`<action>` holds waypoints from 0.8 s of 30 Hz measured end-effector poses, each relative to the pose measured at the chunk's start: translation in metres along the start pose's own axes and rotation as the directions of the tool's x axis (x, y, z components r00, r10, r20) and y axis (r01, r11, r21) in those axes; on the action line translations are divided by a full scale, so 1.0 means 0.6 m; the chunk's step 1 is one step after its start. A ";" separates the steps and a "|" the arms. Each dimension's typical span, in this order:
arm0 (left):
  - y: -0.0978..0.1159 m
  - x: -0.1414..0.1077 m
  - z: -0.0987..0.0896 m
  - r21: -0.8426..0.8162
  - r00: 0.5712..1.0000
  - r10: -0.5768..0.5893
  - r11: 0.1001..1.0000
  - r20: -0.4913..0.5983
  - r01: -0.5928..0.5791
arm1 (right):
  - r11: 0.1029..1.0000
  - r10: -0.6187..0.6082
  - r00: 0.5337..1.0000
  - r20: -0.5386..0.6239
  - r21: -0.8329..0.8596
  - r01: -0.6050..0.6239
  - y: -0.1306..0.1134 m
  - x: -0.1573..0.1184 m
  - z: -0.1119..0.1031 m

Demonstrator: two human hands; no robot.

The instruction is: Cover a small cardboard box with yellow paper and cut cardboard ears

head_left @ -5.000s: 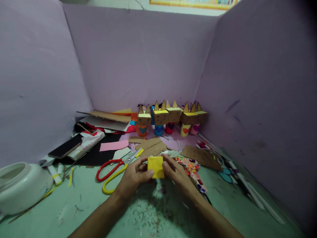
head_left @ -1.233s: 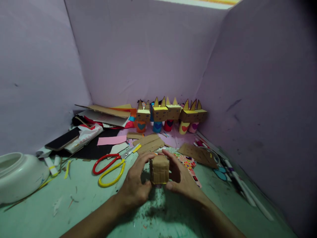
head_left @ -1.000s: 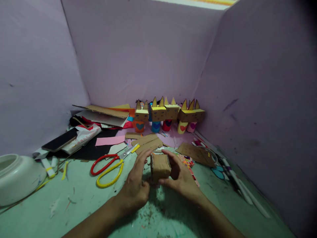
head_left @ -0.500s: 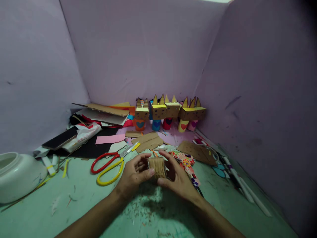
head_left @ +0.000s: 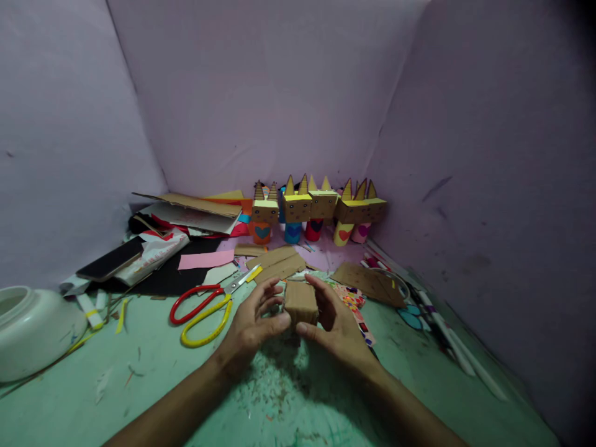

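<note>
A small brown cardboard box (head_left: pixel 300 300) is held between my two hands above the green tabletop. The thumb of my left hand (head_left: pixel 251 326) presses at its lower left corner, and the fingers curl beside its left side. My right hand (head_left: pixel 338 329) grips the other side, thumb at the front and index finger at the far top edge. The box's underside and right side are mostly hidden. Left of my left hand lie scissors (head_left: pixel 205 320) with one red and one yellow handle. Cardboard scraps (head_left: pixel 277 264) lie beyond the box.
Cardboard animal figures (head_left: pixel 298 208) with pointed ears stand at the back. A white pot (head_left: pixel 40 335) is at left, near stacked card and paper (head_left: pixel 195 211). Patterned paper (head_left: pixel 351 298) lies by my right hand. Pens and white sticks (head_left: pixel 454 347) line the right wall.
The cardboard box has turned in my hands, showing a smoother face, and has shifted slightly up and right. Both hands stay around it.
</note>
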State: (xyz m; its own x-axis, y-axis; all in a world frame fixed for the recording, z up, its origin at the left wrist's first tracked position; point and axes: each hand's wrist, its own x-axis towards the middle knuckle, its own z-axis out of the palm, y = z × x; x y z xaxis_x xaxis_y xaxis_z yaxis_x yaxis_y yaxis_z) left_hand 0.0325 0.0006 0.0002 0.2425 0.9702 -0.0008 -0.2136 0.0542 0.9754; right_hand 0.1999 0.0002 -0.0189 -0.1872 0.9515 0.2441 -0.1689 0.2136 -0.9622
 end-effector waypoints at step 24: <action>-0.006 0.009 0.000 0.169 0.984 -0.113 0.982 0.136 0.090 | 0.955 0.287 0.954 0.086 -0.106 -0.278 -0.009 0.005 -0.015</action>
State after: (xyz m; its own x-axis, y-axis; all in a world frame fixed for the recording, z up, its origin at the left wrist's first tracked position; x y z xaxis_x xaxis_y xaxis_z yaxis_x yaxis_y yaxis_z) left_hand 0.0345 0.0059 -0.0036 0.3912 0.9167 -0.0814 -0.0282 0.1003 0.9946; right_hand 0.2093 0.0037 -0.0141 -0.3108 0.9499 -0.0334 -0.0069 -0.0374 -0.9993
